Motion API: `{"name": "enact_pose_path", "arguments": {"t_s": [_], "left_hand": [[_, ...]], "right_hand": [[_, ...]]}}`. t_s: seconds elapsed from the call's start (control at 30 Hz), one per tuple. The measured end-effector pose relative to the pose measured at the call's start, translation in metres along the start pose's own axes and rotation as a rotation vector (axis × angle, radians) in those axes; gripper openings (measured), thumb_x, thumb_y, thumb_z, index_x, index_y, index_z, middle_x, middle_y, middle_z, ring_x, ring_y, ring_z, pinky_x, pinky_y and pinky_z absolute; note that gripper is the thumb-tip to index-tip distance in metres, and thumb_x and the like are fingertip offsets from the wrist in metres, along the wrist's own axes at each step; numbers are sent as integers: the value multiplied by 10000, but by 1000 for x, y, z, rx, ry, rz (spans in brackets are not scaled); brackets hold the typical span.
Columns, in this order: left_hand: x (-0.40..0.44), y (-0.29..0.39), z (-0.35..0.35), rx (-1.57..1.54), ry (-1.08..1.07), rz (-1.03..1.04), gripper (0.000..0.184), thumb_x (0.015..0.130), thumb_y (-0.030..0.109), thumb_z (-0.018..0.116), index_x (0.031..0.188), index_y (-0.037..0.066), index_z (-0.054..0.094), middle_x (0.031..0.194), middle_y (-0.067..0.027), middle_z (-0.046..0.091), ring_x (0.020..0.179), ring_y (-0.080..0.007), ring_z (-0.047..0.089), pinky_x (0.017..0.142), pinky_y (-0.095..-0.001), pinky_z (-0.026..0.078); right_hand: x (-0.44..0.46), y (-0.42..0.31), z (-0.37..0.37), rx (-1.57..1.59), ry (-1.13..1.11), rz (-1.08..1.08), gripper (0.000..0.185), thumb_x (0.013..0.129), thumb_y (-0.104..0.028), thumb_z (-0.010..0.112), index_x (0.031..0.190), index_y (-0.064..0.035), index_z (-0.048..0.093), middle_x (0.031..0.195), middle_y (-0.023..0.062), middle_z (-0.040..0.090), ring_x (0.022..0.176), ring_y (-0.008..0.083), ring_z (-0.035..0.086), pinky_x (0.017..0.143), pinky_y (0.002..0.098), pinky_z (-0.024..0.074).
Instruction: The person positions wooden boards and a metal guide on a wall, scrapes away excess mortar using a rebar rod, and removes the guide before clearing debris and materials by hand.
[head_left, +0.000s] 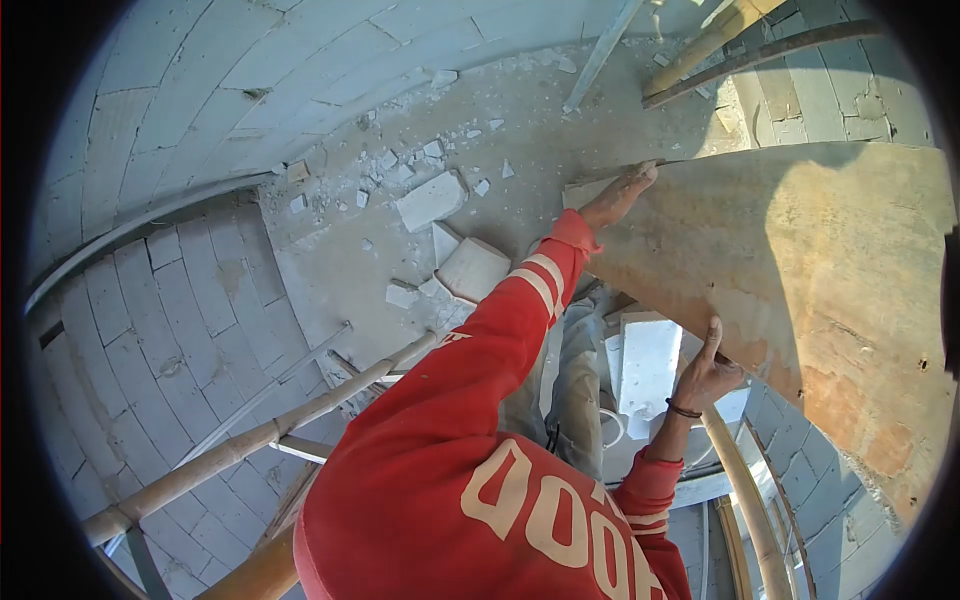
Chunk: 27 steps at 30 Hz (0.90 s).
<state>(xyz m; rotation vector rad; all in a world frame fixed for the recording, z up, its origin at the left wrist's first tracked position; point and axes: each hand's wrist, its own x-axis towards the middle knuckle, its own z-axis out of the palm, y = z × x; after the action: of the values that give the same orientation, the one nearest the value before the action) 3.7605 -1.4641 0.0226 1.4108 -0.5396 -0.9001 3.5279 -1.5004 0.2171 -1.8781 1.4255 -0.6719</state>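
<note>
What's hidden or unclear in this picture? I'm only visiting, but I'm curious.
In the head view:
- Right hand: most fingers are hidden behind the board.
- Board's underside: hidden by its upper face.
- Board's far right end: cut off by the dark picture rim.
- Sweatshirt lettering: its end runs toward the bottom edge, so the full wording is unclear.
- Rubble: the finest crumbs are too small.
</note>
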Motion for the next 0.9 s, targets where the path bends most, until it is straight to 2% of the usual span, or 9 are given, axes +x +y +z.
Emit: {"name": "enact_pose_path", "arguments": {"t_s": [0.03, 0.13, 0.23, 0.3, 0.33, 0.43, 0.53, 0.77, 0.9], "left_hand": [[-2, 3, 8, 62, 73, 144, 661, 1033, 549, 360, 1415, 17, 452, 1422, -188, 460, 1353, -323, 388, 1137, -393, 270], [-3, 3, 11, 173, 191, 129, 586, 1012, 505, 446, 1274, -18, 489, 1242, -220, 498, 1211, -341, 455, 1066, -422, 321], [-17, 12, 17, 194, 304, 144, 638, 941, 494, 571, 1255, -52, 467, 1194, -281, 479, 1141, -417, 460, 1024, -480, 346], [-27, -11, 15, 229, 316, 121, 633, 952, 507, 557, 1265, -35, 461, 1211, -263, 476, 1175, -392, 450, 1041, -472, 336], [-31, -27, 15, 261, 327, 107, 628, 963, 520, 543, 1275, -18, 454, 1228, -245, 473, 1208, -367, 439, 1058, -464, 325], [-39, -58, 16, 284, 288, 30, 734, 941, 543, 577, 1380, -19, 402, 1373, -263, 420, 1333, -386, 364, 1124, -478, 282], [-40, -61, 20, 219, 188, 16, 843, 923, 567, 596, 1471, -13, 325, 1486, -265, 339, 1423, -395, 267, 1173, -488, 226], [-25, -16, 23, 260, 311, -45, 840, 844, 608, 670, 1305, -59, 451, 1283, -271, 465, 1251, -409, 431, 1083, -482, 338], [-18, 6, 12, 287, 299, 72, 782, 841, 584, 685, 1242, -56, 482, 1222, -255, 487, 1177, -407, 466, 1040, -479, 368]], "right_hand": [[1, 3, -2, -8, -2, -7, 384, 899, -261, 765, 867, 114, 690, 837, 107, 720, 755, 114, 615, 719, 295, 501], [-1, 18, -8, -149, -27, 148, 420, 906, -276, 758, 832, 133, 695, 757, 117, 712, 690, 102, 578, 651, 298, 480], [-12, 30, 5, -16, 6, -51, 429, 906, -288, 758, 823, 128, 699, 693, 101, 691, 602, 113, 505, 578, 317, 437], [-21, 41, 15, 99, 35, 8, 438, 916, -309, 741, 869, 125, 702, 674, 105, 685, 565, 137, 517, 565, 340, 462], [-15, 39, 0, -474, -262, 212, 435, 926, -327, 719, 963, 106, 703, 755, 146, 714, 638, 175, 650, 647, 357, 544], [-18, 54, 3, -286, -206, 90, 430, 932, -334, 704, 997, 91, 703, 790, 177, 723, 730, 212, 722, 719, 375, 577], [-16, 57, 6, -230, -205, 156, 435, 930, -334, 707, 942, 101, 705, 760, 170, 727, 720, 218, 732, 679, 353, 578], [-32, 54, 21, -120, -115, 157, 444, 934, -318, 702, 915, 126, 705, 749, 175, 723, 681, 221, 728, 661, 318, 602], [-25, 57, 23, -156, -82, 74, 435, 939, -303, 697, 945, 132, 703, 779, 182, 727, 690, 210, 727, 646, 315, 605]]}}
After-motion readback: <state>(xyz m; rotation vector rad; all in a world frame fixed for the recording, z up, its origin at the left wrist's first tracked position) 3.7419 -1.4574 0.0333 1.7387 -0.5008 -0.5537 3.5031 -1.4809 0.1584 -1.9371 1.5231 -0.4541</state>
